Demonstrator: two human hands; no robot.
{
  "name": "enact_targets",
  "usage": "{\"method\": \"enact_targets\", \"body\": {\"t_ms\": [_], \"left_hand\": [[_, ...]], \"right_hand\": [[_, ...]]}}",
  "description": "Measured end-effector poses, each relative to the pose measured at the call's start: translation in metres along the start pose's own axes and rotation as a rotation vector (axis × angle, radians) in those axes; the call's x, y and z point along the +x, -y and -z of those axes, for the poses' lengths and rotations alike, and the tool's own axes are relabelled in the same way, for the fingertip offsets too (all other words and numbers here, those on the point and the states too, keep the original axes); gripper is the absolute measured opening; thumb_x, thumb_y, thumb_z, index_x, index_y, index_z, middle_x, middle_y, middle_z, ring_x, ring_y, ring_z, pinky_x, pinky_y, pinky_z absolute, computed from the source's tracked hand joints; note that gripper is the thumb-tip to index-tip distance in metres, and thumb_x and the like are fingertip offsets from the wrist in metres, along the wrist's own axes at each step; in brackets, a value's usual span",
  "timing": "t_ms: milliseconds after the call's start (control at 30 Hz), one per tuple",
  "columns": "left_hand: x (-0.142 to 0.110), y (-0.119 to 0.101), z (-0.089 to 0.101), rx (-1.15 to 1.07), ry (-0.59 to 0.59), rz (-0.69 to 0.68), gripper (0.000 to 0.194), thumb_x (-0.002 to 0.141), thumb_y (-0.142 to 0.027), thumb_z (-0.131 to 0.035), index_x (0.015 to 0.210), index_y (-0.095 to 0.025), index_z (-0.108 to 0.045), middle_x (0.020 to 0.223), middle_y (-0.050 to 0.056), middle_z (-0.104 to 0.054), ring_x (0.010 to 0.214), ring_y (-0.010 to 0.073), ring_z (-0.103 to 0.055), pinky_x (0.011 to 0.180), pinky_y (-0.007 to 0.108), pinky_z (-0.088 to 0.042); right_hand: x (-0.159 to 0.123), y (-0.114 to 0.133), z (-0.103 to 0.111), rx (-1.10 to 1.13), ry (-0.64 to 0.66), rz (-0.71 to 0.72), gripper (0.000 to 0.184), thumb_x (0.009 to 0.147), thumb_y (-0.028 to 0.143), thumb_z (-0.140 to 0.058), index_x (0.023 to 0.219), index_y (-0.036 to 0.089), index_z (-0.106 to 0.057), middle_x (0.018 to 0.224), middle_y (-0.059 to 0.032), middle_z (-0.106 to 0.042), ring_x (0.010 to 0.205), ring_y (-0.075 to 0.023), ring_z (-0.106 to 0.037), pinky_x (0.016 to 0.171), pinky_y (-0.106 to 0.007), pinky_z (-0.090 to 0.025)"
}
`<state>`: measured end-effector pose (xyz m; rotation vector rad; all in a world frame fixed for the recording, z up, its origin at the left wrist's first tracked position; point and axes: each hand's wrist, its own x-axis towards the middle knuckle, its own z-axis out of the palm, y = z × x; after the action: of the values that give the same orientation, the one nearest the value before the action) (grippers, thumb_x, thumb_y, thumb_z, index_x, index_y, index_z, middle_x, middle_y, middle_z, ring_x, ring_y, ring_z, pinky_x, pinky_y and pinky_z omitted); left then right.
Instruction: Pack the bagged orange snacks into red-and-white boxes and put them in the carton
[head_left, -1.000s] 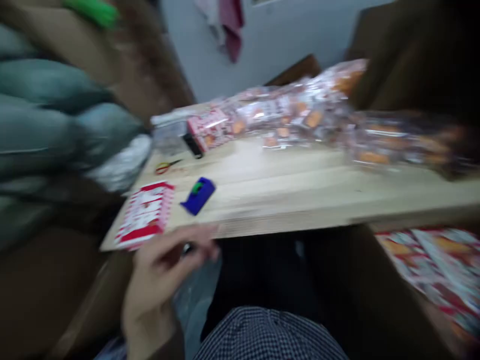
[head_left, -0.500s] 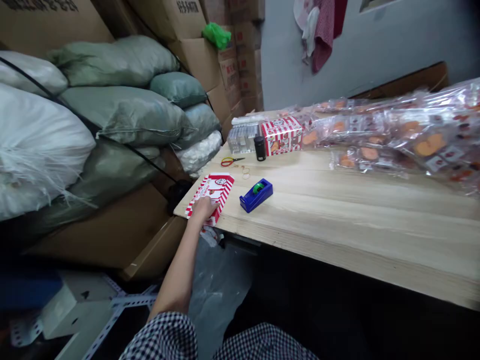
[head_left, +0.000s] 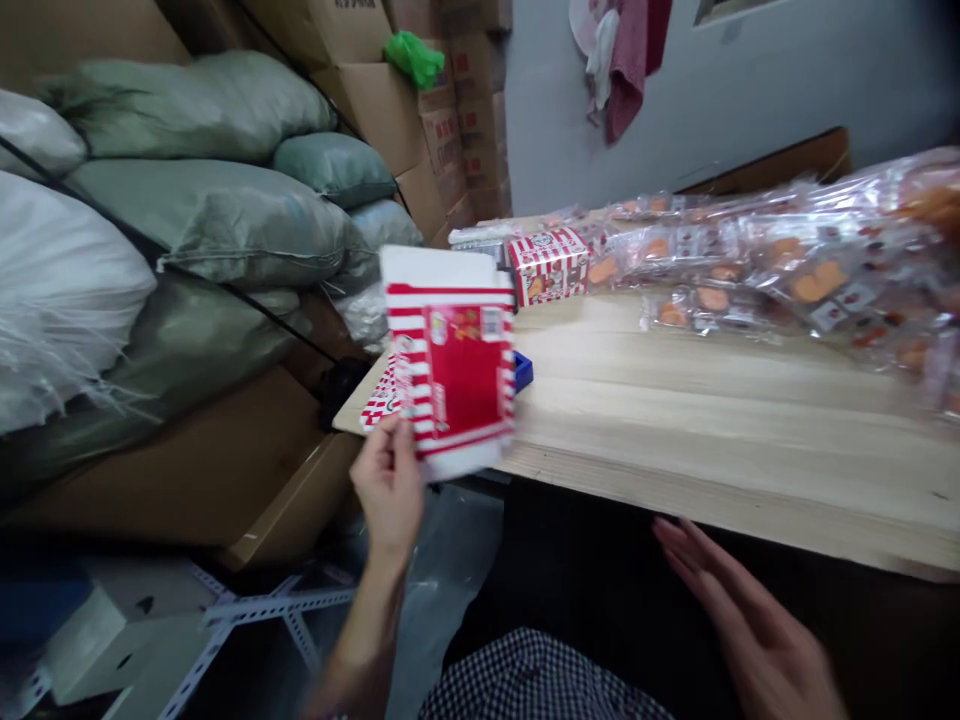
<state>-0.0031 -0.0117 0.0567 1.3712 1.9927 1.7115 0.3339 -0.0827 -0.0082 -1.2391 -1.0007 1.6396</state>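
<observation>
Pinched at its lower left edge, a flat red-and-white striped cardboard box (head_left: 465, 370) is held up in my left hand (head_left: 391, 490). It looks folded flat and is slightly blurred by motion. Behind it, more red-and-white printed card (head_left: 381, 398) lies on the table's left corner. One end of a blue tape dispenser (head_left: 523, 371) shows past the raised box; the rest is hidden. My right hand (head_left: 750, 610) is in front of the table edge, fingers stretched out and holding nothing.
On the wooden table (head_left: 675, 420), a made-up striped box (head_left: 551, 266) stands at the back. Clear plastic packets (head_left: 817, 275) with orange pieces spread along the far right. Stuffed sacks (head_left: 217, 215) and cartons (head_left: 382, 110) are piled at left, beside a metal frame (head_left: 277, 602).
My left hand has lifted a flat box off the table corner and brought it up and nearer. My right hand has come into view at lower right. The view has shifted slightly.
</observation>
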Motion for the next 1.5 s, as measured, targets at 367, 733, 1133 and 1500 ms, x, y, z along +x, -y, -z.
{"method": "enact_targets", "body": {"t_ms": [367, 733, 1133, 1500], "left_hand": [[-0.071, -0.032, -0.051, -0.043, 0.543, -0.332, 0.051, 0.088, -0.030, -0.069, 0.135, -0.028, -0.048, 0.137, 0.010, -0.055, 0.129, 0.0260, -0.051, 0.111, 0.046, -0.041], [-0.045, -0.011, -0.077, -0.148, 1.329, 0.055, 0.023, 0.085, -0.032, -0.071, 0.098, -0.017, -0.060, 0.079, 0.001, -0.067, 0.068, 0.0117, -0.059, 0.063, 0.024, -0.045], [-0.053, 0.023, -0.114, -0.265, 1.741, 0.301, 0.027, 0.088, -0.039, -0.065, 0.098, -0.014, -0.070, 0.095, 0.006, -0.074, 0.091, 0.0212, -0.068, 0.082, 0.032, -0.054], [-0.045, -0.047, -0.101, -0.061, 0.998, -0.297, 0.028, 0.096, -0.030, -0.055, 0.120, -0.017, -0.062, 0.117, 0.011, -0.069, 0.107, 0.0235, -0.066, 0.097, 0.040, -0.051]], "right_hand": [[0.021, -0.001, -0.013, 0.002, 0.127, -0.045, 0.044, 0.081, 0.044, -0.077, 0.121, 0.026, -0.070, 0.114, -0.0073, -0.076, 0.099, -0.0322, -0.073, 0.086, -0.047, -0.061], [0.022, -0.042, 0.023, -0.082, 0.238, -0.158, 0.035, 0.082, 0.049, -0.073, 0.108, 0.027, -0.078, 0.104, -0.0070, -0.079, 0.095, -0.0338, -0.075, 0.091, -0.050, -0.059], [0.043, -0.067, 0.018, -0.595, 0.058, 0.238, 0.091, 0.076, 0.048, -0.078, 0.154, 0.028, -0.035, 0.149, -0.0122, -0.050, 0.133, -0.0354, -0.052, 0.110, -0.052, -0.044], [0.035, -0.043, -0.022, -0.837, -0.310, 0.311, 0.119, 0.069, 0.033, -0.080, 0.160, 0.030, -0.004, 0.145, -0.0150, -0.046, 0.125, -0.0385, -0.055, 0.098, -0.055, -0.050]]}}
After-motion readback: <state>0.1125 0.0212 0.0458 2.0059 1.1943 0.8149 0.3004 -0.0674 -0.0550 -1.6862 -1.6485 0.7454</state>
